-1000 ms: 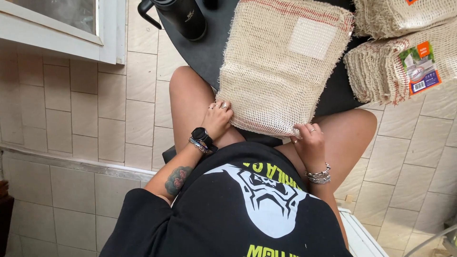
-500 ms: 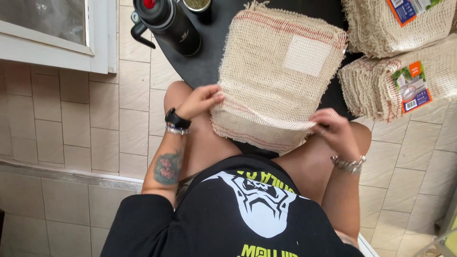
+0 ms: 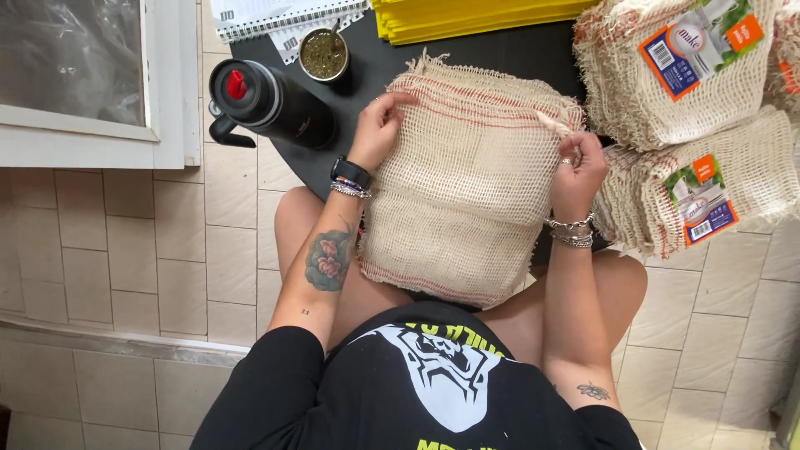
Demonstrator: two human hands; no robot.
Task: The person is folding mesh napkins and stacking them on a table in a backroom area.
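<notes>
Your left hand (image 3: 379, 125) pinches the top left corner of the stack of mesh cloths (image 3: 467, 183), your right hand (image 3: 579, 167) grips the top right edge. The stack hangs off the black worktop (image 3: 533, 54) over your lap. Looks squared but unwrapped; two labelled bundles (image 3: 675, 75) sit finished, just right of it.
</notes>
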